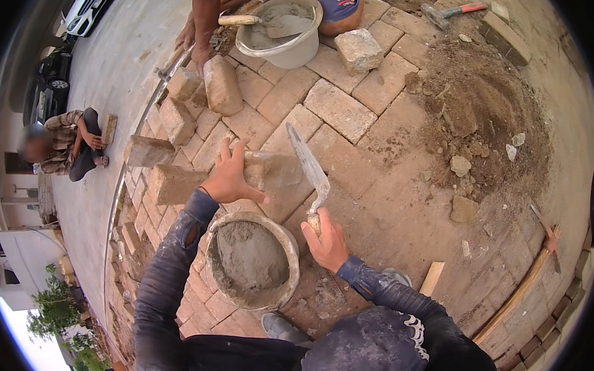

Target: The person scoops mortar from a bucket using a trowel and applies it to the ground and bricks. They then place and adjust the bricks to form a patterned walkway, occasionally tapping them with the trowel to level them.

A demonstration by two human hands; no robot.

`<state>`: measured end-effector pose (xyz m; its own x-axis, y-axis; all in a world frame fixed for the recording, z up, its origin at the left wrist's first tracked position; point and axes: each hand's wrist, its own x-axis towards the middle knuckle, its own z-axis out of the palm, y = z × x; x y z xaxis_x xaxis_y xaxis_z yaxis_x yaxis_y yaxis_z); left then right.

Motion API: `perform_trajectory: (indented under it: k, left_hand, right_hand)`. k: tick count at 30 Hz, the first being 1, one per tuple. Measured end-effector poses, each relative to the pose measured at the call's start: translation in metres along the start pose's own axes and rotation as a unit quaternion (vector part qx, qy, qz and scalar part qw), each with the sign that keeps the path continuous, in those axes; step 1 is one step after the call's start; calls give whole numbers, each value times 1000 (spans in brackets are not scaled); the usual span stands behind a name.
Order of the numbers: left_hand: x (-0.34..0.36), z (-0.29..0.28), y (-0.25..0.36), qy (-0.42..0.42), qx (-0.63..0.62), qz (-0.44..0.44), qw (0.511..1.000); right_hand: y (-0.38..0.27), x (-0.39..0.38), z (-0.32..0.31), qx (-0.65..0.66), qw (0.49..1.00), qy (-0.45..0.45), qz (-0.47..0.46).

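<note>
My right hand (325, 241) grips a trowel (308, 160) by its wooden handle, the mortar-smeared blade pointing up and slightly left. My left hand (229, 176) is open, thumb and fingers spread, beside a paving block (274, 171) that lies on the pavers; whether the fingers touch it, I cannot tell. Just below both hands stands a bucket (294, 266) holding grey wet mortar (251, 256). Another paving block (175, 186) sits by my left wrist.
Across from me a co-worker's hand (200, 54) rests by an upright block (222, 84), near a second mortar bucket (297, 54) with a trowel. Right lie a dirt heap (478, 121), a hammer (447, 15) and a pickaxe (520, 284). A seated person (71, 140) is at the far left.
</note>
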<state>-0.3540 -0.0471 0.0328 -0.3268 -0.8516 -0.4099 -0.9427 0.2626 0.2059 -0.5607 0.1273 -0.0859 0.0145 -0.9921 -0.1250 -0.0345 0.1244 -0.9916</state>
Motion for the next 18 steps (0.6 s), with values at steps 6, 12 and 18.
perform_trajectory:
  k: [6,12,18]
  left_hand:
    - [2,4,17,91,-45,-69,992]
    - [6,12,29,127,-39,-109,985]
    - [8,14,29,133,-26,-62,989]
  right_hand:
    - [19,6,16,-18,999,4,-29]
    - [13,17,7,-44,997,-5,-63]
    - [14,52,-20,-158,985,-60,-44]
